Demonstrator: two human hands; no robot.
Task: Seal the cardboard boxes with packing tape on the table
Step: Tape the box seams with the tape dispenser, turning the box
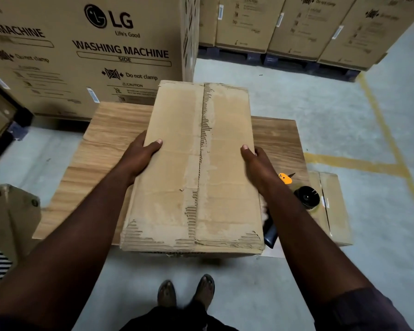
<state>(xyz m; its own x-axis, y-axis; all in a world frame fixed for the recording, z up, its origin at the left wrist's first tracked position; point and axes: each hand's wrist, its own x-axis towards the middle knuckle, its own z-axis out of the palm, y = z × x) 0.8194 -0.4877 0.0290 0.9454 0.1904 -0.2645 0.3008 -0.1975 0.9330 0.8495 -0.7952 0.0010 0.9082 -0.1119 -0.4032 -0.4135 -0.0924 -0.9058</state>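
Observation:
A long worn cardboard box [177,163] lies lengthwise on the wooden table [110,139], its near end overhanging the table's front edge. Its two top flaps meet along a torn middle seam with old tape residue. My left hand [139,156] grips the box's left side, thumb on top. My right hand [256,163] grips the right side the same way. A black tape roll [306,197] stands on a second cardboard box [332,209] at the right. A yellow-handled cutter [286,177] lies just behind my right wrist.
A dark flat object [270,232] lies at the table's right front corner, partly under my right arm. Large washing machine cartons [86,51] stand behind the table, more on pallets at the far right. Yellow floor lines [378,115] run on the right.

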